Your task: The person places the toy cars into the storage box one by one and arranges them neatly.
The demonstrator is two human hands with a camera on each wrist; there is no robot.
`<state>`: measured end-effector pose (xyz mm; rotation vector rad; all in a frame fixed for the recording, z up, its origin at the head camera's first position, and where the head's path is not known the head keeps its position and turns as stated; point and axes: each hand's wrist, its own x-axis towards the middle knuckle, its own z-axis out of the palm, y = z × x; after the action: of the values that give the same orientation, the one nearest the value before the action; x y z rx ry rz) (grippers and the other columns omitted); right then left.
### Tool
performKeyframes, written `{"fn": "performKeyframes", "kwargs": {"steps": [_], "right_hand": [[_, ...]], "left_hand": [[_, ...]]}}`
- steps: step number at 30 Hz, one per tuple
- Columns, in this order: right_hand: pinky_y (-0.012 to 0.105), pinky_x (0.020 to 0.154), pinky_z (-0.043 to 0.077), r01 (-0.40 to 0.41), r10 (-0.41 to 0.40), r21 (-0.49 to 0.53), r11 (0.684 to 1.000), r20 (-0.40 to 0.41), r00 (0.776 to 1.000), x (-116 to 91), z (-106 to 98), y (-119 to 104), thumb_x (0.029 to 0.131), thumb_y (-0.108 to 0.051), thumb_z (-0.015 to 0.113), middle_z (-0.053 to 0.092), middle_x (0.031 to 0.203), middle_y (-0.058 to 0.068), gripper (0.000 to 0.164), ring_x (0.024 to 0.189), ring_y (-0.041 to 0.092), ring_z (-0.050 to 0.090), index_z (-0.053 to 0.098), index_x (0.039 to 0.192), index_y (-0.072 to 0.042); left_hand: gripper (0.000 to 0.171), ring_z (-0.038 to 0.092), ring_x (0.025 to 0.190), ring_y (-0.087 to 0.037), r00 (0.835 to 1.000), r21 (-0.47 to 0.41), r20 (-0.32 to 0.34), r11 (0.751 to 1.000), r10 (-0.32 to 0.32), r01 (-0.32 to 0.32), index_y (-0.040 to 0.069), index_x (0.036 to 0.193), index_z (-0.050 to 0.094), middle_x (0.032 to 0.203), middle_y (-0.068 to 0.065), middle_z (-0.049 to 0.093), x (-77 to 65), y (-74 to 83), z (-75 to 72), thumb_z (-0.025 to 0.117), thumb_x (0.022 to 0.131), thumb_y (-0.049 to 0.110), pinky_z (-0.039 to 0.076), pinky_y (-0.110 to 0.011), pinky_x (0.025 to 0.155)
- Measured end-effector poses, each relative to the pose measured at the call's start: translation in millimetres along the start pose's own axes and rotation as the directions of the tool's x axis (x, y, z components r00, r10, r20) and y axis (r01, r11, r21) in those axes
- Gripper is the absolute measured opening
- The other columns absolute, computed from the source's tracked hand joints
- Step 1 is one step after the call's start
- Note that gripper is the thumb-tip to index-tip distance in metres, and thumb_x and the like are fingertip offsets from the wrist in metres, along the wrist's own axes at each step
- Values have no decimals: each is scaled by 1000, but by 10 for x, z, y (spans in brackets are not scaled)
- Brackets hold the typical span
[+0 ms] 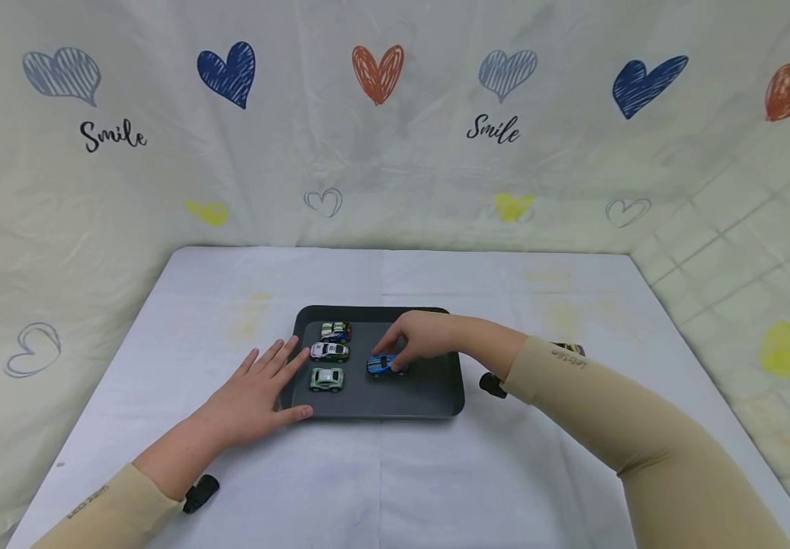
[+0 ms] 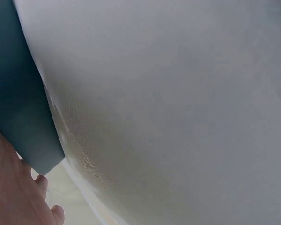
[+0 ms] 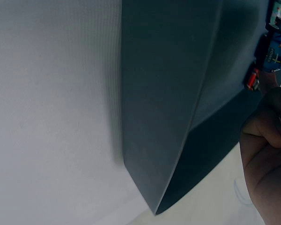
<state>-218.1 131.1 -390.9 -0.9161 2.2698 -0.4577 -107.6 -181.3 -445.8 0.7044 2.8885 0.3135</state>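
A dark grey tray [image 1: 429,396] lies on the table. In its left half a multicoloured toy car [image 1: 336,332], a white-and-black toy car [image 1: 329,351] and a pale green toy car [image 1: 326,379] stand one below another. To their right, the thumb and fingers of my right hand [image 1: 425,334] pinch a blue toy car [image 1: 379,365] low over the tray floor. The right wrist view shows that blue car [image 3: 275,52] at the fingertips. My left hand [image 1: 251,396] rests with spread, straight fingers at the tray's left edge.
Another toy car [image 1: 571,348] stands on the white-covered table [image 1: 381,480] to the right, partly hidden by my right sleeve. A curtain [image 1: 409,168] printed with hearts hangs behind the table. Black wrist cameras show under both forearms.
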Motion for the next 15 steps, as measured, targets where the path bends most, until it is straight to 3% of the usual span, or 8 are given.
{"fn": "performKeyframes", "kwargs": {"steps": [7,15], "right_hand": [[24,80,49,16,-14,-63,998,37,999,137,115,-66,89,-21,76,65,104,-14,39,95,4,57,70,127,-26],[22,77,48,16,-12,-98,995,40,999,204,171,-84,88,-22,78,63,99,-13,40,91,5,55,70,127,-27]], "left_hand": [[93,9,151,-33,1000,0,6,1000,-6,6,19,160,21,166,-7,9,-4,1,1,51,89,72,8,-58,120],[95,10,151,-34,1000,3,4,1000,-2,2,18,160,22,166,-8,10,-9,7,-20,48,89,75,8,-58,120]]}}
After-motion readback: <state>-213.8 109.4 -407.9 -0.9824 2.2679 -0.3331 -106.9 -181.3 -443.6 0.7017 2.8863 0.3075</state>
